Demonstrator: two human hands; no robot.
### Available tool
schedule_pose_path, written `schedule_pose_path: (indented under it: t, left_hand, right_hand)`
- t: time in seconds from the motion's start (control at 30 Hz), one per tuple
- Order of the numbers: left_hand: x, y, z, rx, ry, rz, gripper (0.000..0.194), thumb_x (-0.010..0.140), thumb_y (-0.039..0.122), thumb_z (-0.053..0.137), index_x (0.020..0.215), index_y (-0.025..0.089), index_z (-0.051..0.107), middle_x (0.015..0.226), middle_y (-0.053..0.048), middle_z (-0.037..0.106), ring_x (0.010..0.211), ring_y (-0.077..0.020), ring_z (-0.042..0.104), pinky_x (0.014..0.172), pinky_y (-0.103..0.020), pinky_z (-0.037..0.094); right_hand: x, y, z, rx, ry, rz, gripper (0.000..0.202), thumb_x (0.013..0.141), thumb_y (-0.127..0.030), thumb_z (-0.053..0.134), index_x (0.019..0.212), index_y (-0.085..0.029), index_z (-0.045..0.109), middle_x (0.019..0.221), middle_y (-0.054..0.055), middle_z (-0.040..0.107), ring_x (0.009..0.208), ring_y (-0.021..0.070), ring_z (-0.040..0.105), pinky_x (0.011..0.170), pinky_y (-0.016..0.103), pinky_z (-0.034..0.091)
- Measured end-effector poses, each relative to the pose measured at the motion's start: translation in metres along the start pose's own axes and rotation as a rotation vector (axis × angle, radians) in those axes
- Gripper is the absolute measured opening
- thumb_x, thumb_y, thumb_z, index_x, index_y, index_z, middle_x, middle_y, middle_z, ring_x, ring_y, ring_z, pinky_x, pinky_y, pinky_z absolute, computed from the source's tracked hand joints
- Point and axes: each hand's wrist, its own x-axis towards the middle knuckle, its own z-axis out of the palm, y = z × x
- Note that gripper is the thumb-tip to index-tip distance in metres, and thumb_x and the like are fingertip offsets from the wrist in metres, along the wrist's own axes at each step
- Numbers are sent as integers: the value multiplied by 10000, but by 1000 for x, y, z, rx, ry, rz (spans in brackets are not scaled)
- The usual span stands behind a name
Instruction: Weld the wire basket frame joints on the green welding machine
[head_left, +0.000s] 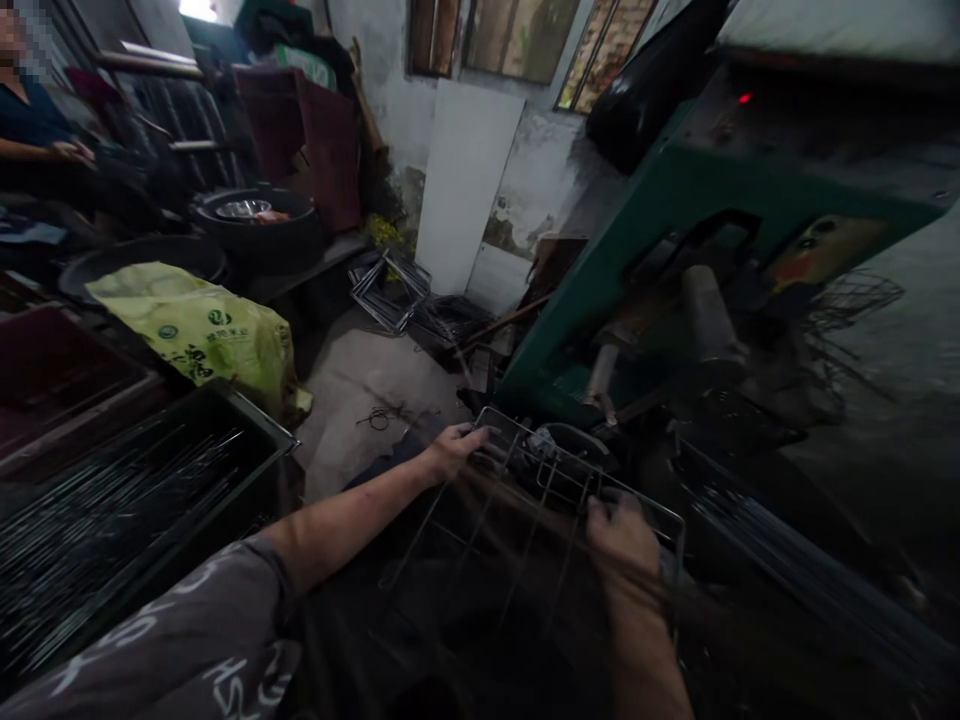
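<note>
A wire rack (555,480) is held at the green machine (675,230), its far-left edge grasped by the left hand (450,450), near-right rim clenched by the right hand (622,535); rods in the tray (255,425) lie unused, work judged midway.

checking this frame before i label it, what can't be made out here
Head view:
- Left hand and right hand on the wire frame: grip blurred by motion.
- Frame's lower part: lost in shadow.
- Green machine: top cut by the edge.
- Yellow bag: print too small.
</note>
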Motion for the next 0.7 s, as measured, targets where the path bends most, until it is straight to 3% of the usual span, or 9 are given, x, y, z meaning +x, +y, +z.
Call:
schedule_pose_path:
  t: [0.13,0.3,0.7]
  left_hand:
    - [-4,5,2,6,-6,-23,663,628,471,805,1105,70,578,826,-137,713,654,-224,688,639,-334,542]
    - [-7,6,4,-49,14,-20,515,722,394,758,1098,81,596,815,-126,714,677,-207,694,652,-298,540]
    - [-17,18,14,-144,53,-1,479,856,426,599,1201,99,536,841,-143,710,624,-213,694,547,-292,536]
  right_hand:
    - [-5,0,8,-70,58,43,379,939,-349,328,1097,-78,541,838,146,653,787,263,633,690,334,448]
    - [-2,2,14,-102,-25,-90,368,952,-270,279,970,-109,609,854,138,655,760,226,623,654,298,424]
    - [-9,-17,4,-29,12,-42,350,958,-275,299,1068,-118,592,866,139,656,799,228,629,635,282,395]
